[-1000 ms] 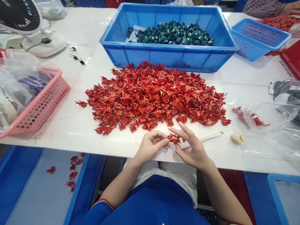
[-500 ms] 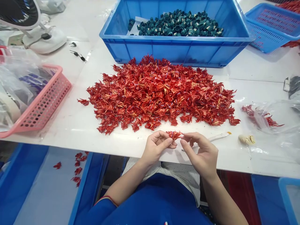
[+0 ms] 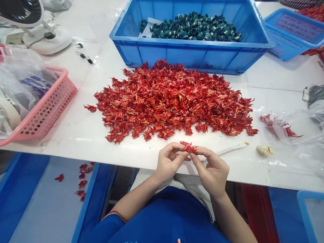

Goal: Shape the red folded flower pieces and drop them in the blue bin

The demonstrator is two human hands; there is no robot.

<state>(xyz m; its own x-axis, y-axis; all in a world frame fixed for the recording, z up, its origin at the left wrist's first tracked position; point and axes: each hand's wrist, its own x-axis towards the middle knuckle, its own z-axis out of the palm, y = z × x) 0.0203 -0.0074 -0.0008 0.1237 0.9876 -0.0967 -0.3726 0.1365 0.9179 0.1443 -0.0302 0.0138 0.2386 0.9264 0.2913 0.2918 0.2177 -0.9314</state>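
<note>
Where the hands meet: in the head view, a red folded piece (image 3: 188, 147) is held just above the near edge of the surface (image 3: 83, 135).
Left hand (image 3: 168, 162): curled, with thumb and fingertips pinched on the left end of the red folded piece.
Right hand (image 3: 214, 170): curled likewise, pinched on the right end.
Red pile (image 3: 174, 101): heaped on the surface just beyond the hands, not touched by them.
Blue crate (image 3: 192, 55): set behind the red pile, with green pieces (image 3: 194, 29) lying inside.
White stick (image 3: 231, 149): laid flat just right of the right hand.
Pink basket (image 3: 48, 108): placed at the left edge of the surface.
</note>
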